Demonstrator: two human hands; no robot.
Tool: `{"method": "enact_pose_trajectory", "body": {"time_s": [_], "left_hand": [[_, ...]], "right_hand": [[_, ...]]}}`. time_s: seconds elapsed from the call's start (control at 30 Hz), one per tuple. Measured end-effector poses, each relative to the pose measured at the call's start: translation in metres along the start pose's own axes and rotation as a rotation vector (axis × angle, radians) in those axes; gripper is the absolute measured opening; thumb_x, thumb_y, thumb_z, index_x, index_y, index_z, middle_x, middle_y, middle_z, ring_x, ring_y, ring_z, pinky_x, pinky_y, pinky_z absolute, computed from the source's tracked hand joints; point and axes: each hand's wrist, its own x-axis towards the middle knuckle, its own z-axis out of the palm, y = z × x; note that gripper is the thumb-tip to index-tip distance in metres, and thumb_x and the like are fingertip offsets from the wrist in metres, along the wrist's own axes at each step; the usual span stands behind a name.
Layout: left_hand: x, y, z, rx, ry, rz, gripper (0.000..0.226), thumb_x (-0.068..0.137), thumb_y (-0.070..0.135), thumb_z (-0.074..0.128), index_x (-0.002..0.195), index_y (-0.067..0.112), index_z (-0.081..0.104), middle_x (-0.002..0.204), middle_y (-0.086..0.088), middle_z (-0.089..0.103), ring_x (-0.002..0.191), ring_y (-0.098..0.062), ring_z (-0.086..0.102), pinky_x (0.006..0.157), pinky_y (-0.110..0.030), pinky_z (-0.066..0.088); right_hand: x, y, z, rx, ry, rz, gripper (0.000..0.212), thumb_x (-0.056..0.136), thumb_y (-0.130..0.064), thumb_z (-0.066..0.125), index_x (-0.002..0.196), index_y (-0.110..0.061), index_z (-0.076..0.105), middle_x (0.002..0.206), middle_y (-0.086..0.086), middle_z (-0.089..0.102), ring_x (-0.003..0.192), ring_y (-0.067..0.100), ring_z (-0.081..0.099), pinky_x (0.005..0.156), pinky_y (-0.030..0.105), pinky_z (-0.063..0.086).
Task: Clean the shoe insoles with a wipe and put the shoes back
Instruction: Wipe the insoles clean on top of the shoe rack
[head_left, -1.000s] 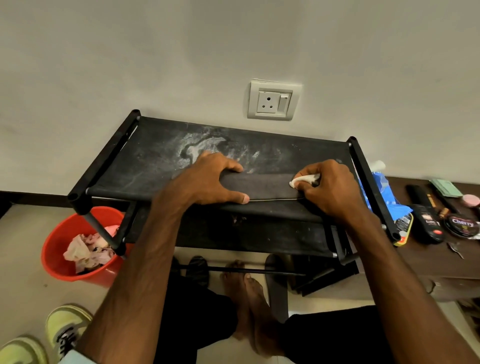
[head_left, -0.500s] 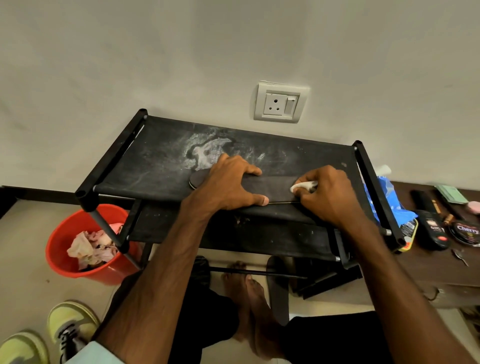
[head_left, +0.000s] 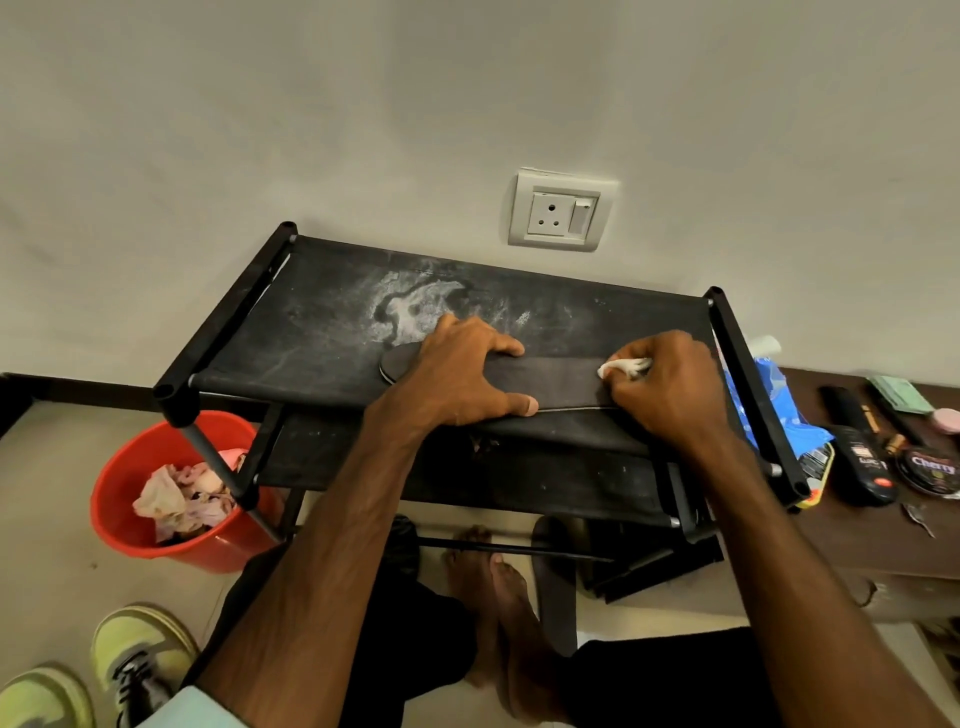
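Note:
A dark insole (head_left: 561, 382) lies lengthwise along the front of the black shoe rack's top shelf (head_left: 322, 332). My left hand (head_left: 462, 376) presses down on its left half with fingers spread. My right hand (head_left: 670, 387) grips a crumpled white wipe (head_left: 623, 368) and holds it against the insole's right end. A pair of yellow-green sneakers (head_left: 130, 670) stands on the floor at the bottom left.
A red bucket (head_left: 124, 525) with used wipes sits left of the rack. A blue wipe pack (head_left: 779, 410), shoe polish bottle (head_left: 860, 467) and polish tin (head_left: 935, 467) lie on the brown cabinet at right. Another dark insole (head_left: 556, 582) lies on the floor by my feet.
The view has shifted, so the rack sits a little lower and further right in the frame. My left hand stays pressed on the insole and my right hand keeps the wipe at its right end.

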Motion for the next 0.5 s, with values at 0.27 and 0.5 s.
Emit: {"method": "enact_pose_trajectory", "body": {"time_s": [0.27, 0.5], "left_hand": [[0.000, -0.004, 0.001, -0.008, 0.014, 0.037, 0.072, 0.071, 0.057, 0.083, 0.134, 0.030, 0.062, 0.134, 0.005, 0.058, 0.130, -0.017, 0.040, 0.118, -0.043, 0.024], [0.000, -0.001, 0.001, -0.033, 0.009, 0.025, 0.069, 0.072, 0.057, 0.082, 0.133, 0.032, 0.063, 0.136, 0.005, 0.054, 0.129, -0.014, 0.037, 0.121, -0.044, 0.021]], "right_hand": [[-0.008, -0.041, 0.035, 0.062, -0.148, -0.234, 0.005, 0.084, -0.033, 0.078, 0.086, -0.030, 0.082, 0.072, -0.007, 0.075, 0.063, 0.002, 0.066, 0.048, 0.012, 0.044], [0.012, 0.003, 0.003, 0.058, 0.026, 0.021, 0.014, 0.081, -0.032, 0.077, 0.092, -0.027, 0.083, 0.081, -0.001, 0.077, 0.080, 0.020, 0.073, 0.077, 0.041, 0.062]]}}
